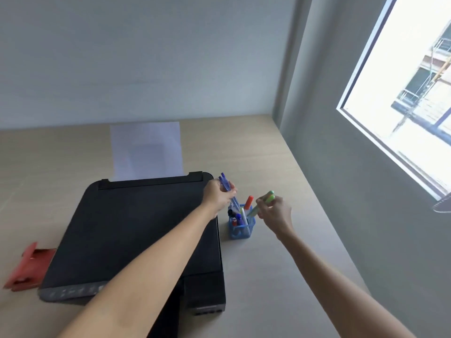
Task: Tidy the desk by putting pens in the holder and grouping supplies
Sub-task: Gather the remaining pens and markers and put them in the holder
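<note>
A blue mesh pen holder [241, 231] stands on the wooden desk just right of the black printer. It holds several pens and markers, among them an orange-capped marker [249, 202]. My left hand [218, 196] grips blue pens [226, 184] above the holder's left side, their lower ends reaching down to its rim. My right hand [275, 212] holds green highlighters [268, 198] tilted over the holder's right side, tips pointing down into it.
A black printer [136, 237] with white paper [146, 150] in its rear tray fills the desk's middle. A red hole punch [26, 267] lies at the left. The grey wall with a window [400, 93] borders the desk on the right.
</note>
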{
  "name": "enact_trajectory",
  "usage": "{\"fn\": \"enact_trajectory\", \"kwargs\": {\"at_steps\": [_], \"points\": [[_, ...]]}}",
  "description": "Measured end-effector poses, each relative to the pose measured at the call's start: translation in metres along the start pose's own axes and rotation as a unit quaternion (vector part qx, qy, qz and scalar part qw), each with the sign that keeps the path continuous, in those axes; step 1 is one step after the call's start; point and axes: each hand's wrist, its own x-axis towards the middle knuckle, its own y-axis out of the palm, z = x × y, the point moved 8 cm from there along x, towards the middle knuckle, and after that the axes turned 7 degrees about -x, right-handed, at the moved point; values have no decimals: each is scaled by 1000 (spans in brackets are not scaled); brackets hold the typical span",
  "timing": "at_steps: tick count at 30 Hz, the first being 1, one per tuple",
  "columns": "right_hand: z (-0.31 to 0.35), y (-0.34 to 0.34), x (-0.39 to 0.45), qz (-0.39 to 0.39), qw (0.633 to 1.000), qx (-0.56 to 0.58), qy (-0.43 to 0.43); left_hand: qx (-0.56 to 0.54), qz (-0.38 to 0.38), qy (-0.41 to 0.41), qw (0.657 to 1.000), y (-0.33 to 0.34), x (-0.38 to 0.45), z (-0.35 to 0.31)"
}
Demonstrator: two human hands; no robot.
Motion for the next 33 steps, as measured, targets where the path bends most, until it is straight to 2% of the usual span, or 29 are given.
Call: {"fn": "enact_trajectory", "kwargs": {"at_steps": [7, 10, 13, 19, 23, 27, 33], "points": [[-19, 45, 25, 80, 991, -107, -26, 95, -15, -43, 994, 34, 40, 35], [-25, 49, 26, 86, 991, -90, -56, 99, -11, -45, 994, 42, 45, 39], [-23, 45, 25, 56, 994, -50, -77, 88, -21, -53, 994, 42, 48, 47], [-37, 53, 24, 74, 994, -55, -52, 119, -4, -121, 985, 51, 49, 77], [-47, 60, 21, 95, 995, -33, 7, 46, 7, -200, 979, 57, 43, 94], [-44, 56, 21, 100, 994, -31, 22, 23, 8, -225, 974, 59, 43, 89], [-9, 26, 30, 58, 998, -38, 2, 13, -6, -236, 972, 44, 29, 55]]}}
